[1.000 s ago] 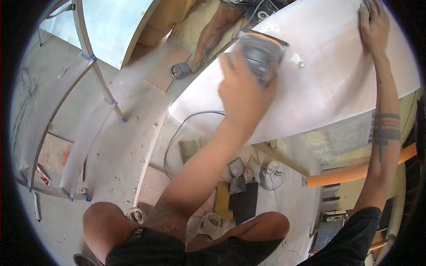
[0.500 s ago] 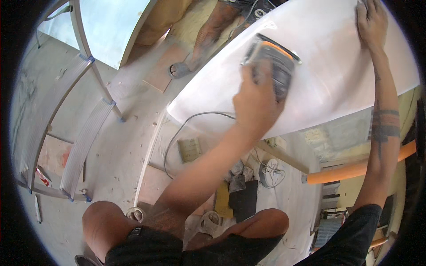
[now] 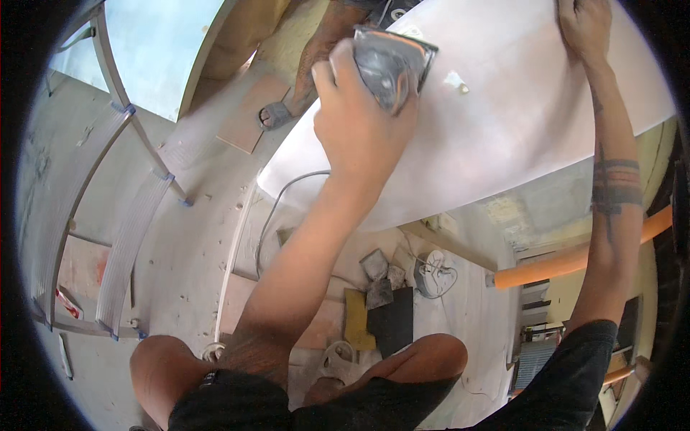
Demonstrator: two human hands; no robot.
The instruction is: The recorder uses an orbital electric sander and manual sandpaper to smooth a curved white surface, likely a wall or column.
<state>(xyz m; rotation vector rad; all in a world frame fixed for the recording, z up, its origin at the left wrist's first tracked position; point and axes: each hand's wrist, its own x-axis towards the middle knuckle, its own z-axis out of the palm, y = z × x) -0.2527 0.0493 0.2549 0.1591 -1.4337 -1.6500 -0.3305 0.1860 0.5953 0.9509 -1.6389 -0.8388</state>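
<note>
My left hand (image 3: pixel 359 133) is wrapped round a dark electric sander (image 3: pixel 388 68) with an orange band, tilted at the left edge of a large, smooth white panel (image 3: pixel 503 108). Whether the sander's pad touches the panel I cannot tell. A grey cord (image 3: pixel 284 190) loops down past my left forearm. At the far right, my right hand (image 3: pixel 588 36) lies on the same panel, holding nothing; its fingertips are partly cut off by the top of the picture. A small bright chip-like mark (image 3: pixel 458 82) shows on the panel between my hands.
Another person's sandalled foot (image 3: pixel 275 115) is just beyond the panel's left edge. A metal ladder (image 3: pixel 118 248) and pale blue sheet (image 3: pixel 147 50) stand left. Grey blocks (image 3: pixel 377 291), a white corded device (image 3: pixel 434 273) and an orange pole (image 3: pixel 560 267) lie below the panel.
My left hand has carried the sander left and away from me, to the panel's edge. My right hand stays on the panel; the whole view has shifted slightly.
</note>
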